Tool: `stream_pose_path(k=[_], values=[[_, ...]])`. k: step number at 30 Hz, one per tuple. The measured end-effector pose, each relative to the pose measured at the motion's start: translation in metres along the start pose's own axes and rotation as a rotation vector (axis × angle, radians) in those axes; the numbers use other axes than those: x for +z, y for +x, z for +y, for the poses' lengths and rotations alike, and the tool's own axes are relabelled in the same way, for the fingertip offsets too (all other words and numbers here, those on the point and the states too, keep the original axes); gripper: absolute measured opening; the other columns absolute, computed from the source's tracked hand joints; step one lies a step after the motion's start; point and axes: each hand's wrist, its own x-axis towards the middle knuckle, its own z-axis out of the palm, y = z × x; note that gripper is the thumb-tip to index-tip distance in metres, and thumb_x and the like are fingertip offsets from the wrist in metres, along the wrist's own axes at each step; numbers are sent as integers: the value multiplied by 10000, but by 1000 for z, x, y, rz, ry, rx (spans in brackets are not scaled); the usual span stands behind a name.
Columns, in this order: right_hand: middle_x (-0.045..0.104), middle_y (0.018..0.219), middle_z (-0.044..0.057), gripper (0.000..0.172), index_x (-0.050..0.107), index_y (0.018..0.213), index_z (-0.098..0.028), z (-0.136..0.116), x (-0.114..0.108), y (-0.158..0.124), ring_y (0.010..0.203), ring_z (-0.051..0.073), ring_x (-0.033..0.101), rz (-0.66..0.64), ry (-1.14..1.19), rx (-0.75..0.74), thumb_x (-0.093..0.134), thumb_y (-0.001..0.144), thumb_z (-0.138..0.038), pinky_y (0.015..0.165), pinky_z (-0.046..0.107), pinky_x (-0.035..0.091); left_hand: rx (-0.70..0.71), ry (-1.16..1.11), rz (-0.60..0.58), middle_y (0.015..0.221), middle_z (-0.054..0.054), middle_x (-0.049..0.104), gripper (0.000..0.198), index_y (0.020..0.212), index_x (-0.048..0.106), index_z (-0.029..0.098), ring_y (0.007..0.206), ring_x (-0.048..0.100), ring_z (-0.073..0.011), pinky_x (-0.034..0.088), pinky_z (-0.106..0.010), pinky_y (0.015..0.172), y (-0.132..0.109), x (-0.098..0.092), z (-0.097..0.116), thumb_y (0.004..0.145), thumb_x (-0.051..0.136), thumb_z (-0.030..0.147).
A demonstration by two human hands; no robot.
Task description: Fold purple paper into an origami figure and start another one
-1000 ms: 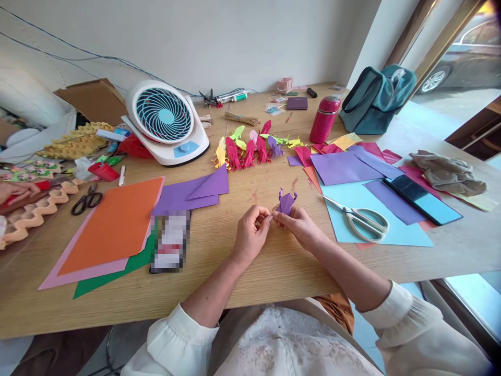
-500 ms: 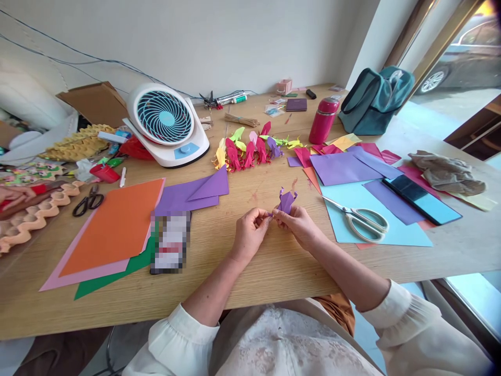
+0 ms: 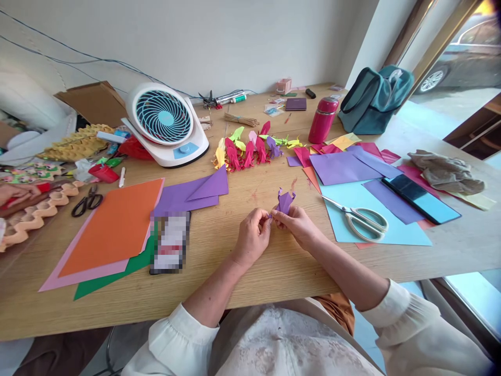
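Observation:
A small purple folded paper figure (image 3: 285, 201) is held just above the wooden table (image 3: 242, 277), near its middle. My left hand (image 3: 253, 237) pinches the figure's near left corner with closed fingers. My right hand (image 3: 297, 225) grips its lower part, fingers curled around it. Only the figure's upper half shows above my fingers. A row of finished folded figures (image 3: 250, 149) in pink, yellow, green and purple lies farther back.
White-handled scissors (image 3: 362, 218) lie on a light blue sheet at the right among purple sheets (image 3: 342, 167). Orange paper (image 3: 113, 224), black scissors (image 3: 88, 200) and a white fan (image 3: 166, 122) sit left. A pink bottle (image 3: 323, 119) and teal bag (image 3: 373, 99) stand behind. Another person's hand (image 3: 13, 192) shows far left.
My hands and the purple figure have stayed almost in place; my left fingers have closed in slightly on the figure's corner.

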Motion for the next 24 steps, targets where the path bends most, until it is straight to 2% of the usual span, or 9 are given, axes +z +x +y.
stream_pose_path(k=[4, 6, 9, 12, 16, 20, 22, 24], values=[[506, 580, -28, 445, 584, 674, -175, -2, 0, 0, 554, 103, 408, -24, 10, 16, 758, 677, -584, 554, 278, 297, -8, -15, 28, 688, 14, 568, 173, 754, 490, 193, 623, 534, -115, 409, -224, 610, -1, 2, -3, 913, 553, 216], [507, 588, -29, 451, 588, 687, -173, -2, -2, 0, 556, 103, 413, -28, 17, 27, 766, 666, -586, 554, 275, 302, -14, -38, 1, 698, 12, 584, 173, 758, 505, 191, 631, 541, -113, 418, -223, 620, 0, 1, -3, 921, 550, 222], [506, 600, -31, 448, 595, 704, -171, -1, -5, 1, 557, 99, 410, -34, -1, 44, 778, 663, -577, 550, 269, 304, -47, -93, -38, 829, -9, 661, 54, 861, 576, 187, 651, 561, -102, 447, -218, 637, 3, -5, -1, 899, 593, 222], [476, 583, -36, 449, 577, 669, -177, -1, -8, 2, 546, 97, 391, -73, -71, 55, 773, 676, -581, 536, 265, 296, -92, -125, -50, 929, -29, 696, 91, 949, 627, 190, 660, 570, -97, 466, -213, 637, 5, -9, 0, 868, 631, 230], [493, 606, -24, 479, 591, 703, -179, -6, -9, 0, 570, 111, 417, -123, -122, 52, 725, 707, -639, 539, 261, 326, -207, -227, -89, 874, -33, 704, 105, 932, 633, 178, 678, 609, -106, 470, -204, 616, 8, -12, 2, 830, 642, 201], [488, 622, -25, 494, 590, 723, -175, -10, -9, -2, 591, 114, 410, -84, -232, 12, 670, 746, -662, 556, 262, 311, -383, -489, -211, 947, -68, 699, 232, 1055, 610, 170, 726, 631, -128, 446, -179, 492, 8, -15, 3, 869, 602, 308], [490, 635, -23, 493, 569, 711, -177, -9, -10, -2, 605, 117, 414, -66, -270, -2, 641, 772, -661, 572, 265, 312, -442, -547, -228, 933, -69, 687, 264, 1058, 604, 167, 711, 618, -133, 424, -172, 438, 8, -16, 2, 875, 595, 356], [482, 635, -26, 494, 552, 704, -181, -7, -10, -1, 608, 118, 412, -60, -289, -5, 619, 787, -663, 578, 266, 314, -452, -556, -221, 888, -55, 676, 255, 1034, 600, 167, 708, 612, -135, 431, -172, 439, 9, -15, 1, 841, 636, 329]])
